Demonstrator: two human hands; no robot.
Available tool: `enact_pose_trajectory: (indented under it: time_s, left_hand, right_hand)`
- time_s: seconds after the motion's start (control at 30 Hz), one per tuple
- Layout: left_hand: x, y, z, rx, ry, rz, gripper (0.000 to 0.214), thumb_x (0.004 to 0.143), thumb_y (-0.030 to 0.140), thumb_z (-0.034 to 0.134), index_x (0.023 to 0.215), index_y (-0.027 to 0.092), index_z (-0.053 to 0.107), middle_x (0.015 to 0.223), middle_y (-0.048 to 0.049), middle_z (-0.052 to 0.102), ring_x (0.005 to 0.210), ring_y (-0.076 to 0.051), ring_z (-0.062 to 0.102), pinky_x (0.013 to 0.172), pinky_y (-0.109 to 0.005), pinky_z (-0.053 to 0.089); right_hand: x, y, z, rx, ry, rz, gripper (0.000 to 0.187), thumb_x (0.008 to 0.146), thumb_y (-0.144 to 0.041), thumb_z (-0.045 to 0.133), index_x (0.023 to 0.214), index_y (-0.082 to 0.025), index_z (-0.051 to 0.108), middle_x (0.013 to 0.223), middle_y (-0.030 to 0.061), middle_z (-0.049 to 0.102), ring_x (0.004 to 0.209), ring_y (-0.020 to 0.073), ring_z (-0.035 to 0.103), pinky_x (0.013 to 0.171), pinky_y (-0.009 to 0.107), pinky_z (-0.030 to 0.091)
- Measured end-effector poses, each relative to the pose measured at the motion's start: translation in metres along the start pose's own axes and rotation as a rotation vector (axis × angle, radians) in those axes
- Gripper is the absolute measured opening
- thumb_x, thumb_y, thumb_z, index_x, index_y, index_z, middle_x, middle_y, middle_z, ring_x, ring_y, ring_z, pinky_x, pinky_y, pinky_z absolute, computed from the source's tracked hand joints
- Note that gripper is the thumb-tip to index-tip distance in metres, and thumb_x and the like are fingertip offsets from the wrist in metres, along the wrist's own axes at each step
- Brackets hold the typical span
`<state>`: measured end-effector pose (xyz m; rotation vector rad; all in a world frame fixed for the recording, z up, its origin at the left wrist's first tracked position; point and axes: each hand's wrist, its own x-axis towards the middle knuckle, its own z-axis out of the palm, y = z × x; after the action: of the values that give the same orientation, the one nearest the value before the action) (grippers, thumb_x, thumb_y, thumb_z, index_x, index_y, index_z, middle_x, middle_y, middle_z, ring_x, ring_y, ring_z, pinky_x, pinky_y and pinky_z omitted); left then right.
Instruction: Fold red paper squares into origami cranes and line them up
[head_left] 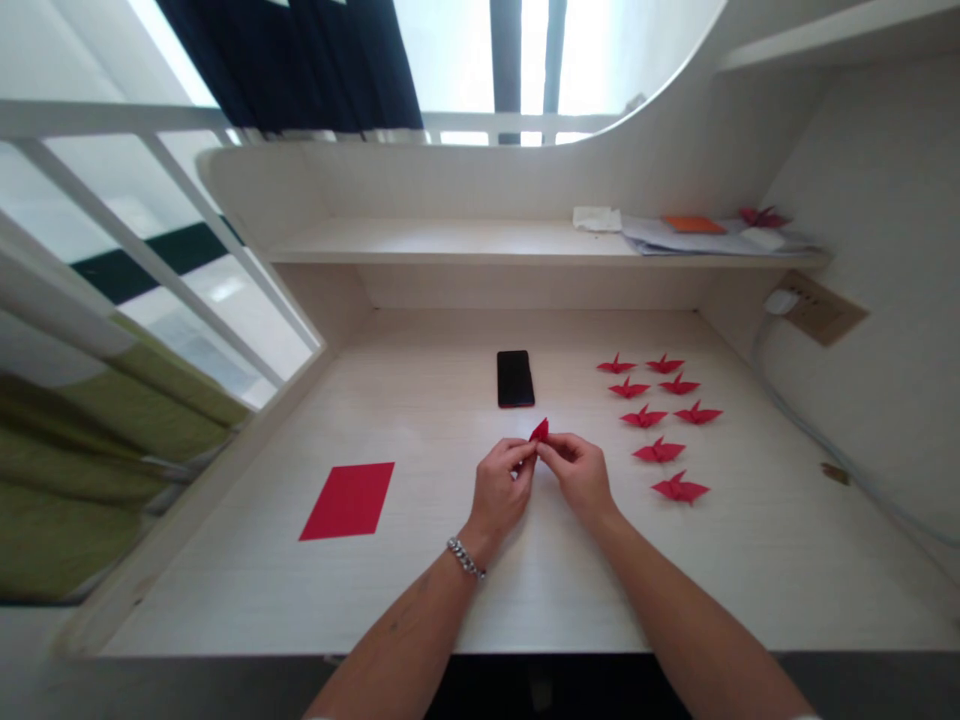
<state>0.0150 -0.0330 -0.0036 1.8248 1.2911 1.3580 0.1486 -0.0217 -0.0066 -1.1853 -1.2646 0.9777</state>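
Folded red paper (540,430), small and pointed at its top, is just on the near side of the black smartphone (515,379), pinched in the fingertips of the left hand (501,488) and right hand (583,478). Right of the smartphone, eight red paper cranes (659,452) stand on the pale wood-grain desk (435,400); beyond the smartphone run a shelf (450,240) and a bright window (637,50).

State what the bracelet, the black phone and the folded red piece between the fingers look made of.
Bracelet: probably metal, with shiny silvery links. Black phone: front likely glass, being smooth and dark; possibly plastic. Folded red piece: apparently matte paper, standing in a thin, pointed fold.
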Motion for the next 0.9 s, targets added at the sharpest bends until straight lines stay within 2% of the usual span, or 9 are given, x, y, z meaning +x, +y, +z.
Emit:
enact_pose_trajectory:
  time_s: [0.13,0.27,0.33,0.4,0.5,0.7,0.9]
  left_hand:
    - [-0.001,0.005,0.001,-0.022,-0.085,-0.008,0.025,0.088,0.023,0.052,0.105,0.023,0.07,0.092,-0.0076,0.065,0.08,-0.016,0.061,0.068,-0.026,0.052]
    - [-0.002,0.01,0.001,-0.081,-0.142,-0.017,0.028,0.085,0.026,0.058,0.111,0.023,0.069,0.089,-0.0067,0.066,0.075,-0.015,0.061,0.064,-0.025,0.051]
    - [-0.001,0.01,-0.001,-0.108,-0.09,-0.04,0.023,0.083,0.029,0.061,0.104,0.023,0.071,0.089,-0.0065,0.067,0.075,-0.015,0.062,0.064,-0.025,0.051]
    - [-0.001,0.009,-0.003,-0.117,0.014,-0.08,0.019,0.081,0.032,0.064,0.095,0.021,0.072,0.089,-0.0063,0.068,0.076,-0.016,0.063,0.065,-0.026,0.052]
    - [0.001,0.007,-0.005,-0.121,0.113,-0.117,0.02,0.079,0.035,0.068,0.091,0.019,0.071,0.09,-0.0065,0.069,0.078,-0.017,0.065,0.067,-0.027,0.054]
    - [0.001,0.007,-0.004,-0.092,0.041,-0.064,0.02,0.081,0.035,0.065,0.094,0.021,0.072,0.095,-0.0074,0.071,0.083,-0.019,0.065,0.069,-0.029,0.054]
    - [0.003,0.011,-0.005,-0.067,-0.002,-0.037,0.018,0.087,0.031,0.058,0.095,0.022,0.072,0.095,-0.0067,0.07,0.085,-0.018,0.065,0.071,-0.029,0.053]
  right_hand:
    - [0.006,0.007,-0.004,0.142,0.034,0.079,0.03,0.068,-0.04,0.074,0.085,-0.015,0.071,0.082,0.0083,0.074,0.075,0.0226,0.069,0.073,0.036,0.055]
    - [0.012,0.014,-0.007,0.208,0.038,0.101,0.031,0.071,-0.044,0.07,0.085,-0.016,0.069,0.08,0.0072,0.073,0.071,0.0206,0.067,0.069,0.034,0.055]
    - [0.013,0.015,-0.008,0.212,0.039,0.105,0.032,0.072,-0.045,0.069,0.084,-0.016,0.068,0.078,0.0068,0.072,0.07,0.0199,0.067,0.067,0.033,0.055]
    - [0.014,0.015,-0.009,0.198,0.034,0.106,0.033,0.072,-0.046,0.069,0.084,-0.016,0.067,0.077,0.0069,0.071,0.067,0.0193,0.065,0.065,0.033,0.054]
    - [0.013,0.014,-0.009,0.154,0.01,0.084,0.035,0.072,-0.049,0.068,0.084,-0.016,0.066,0.075,0.007,0.071,0.066,0.0189,0.064,0.065,0.033,0.054]
    - [0.007,0.009,-0.005,0.078,-0.067,0.004,0.033,0.076,-0.049,0.065,0.085,-0.018,0.067,0.076,0.0055,0.07,0.068,0.0188,0.063,0.065,0.032,0.053]
    - [0.004,0.007,-0.004,0.046,-0.061,-0.028,0.027,0.079,-0.044,0.063,0.088,-0.018,0.066,0.08,0.0047,0.069,0.067,0.0174,0.062,0.064,0.03,0.051]
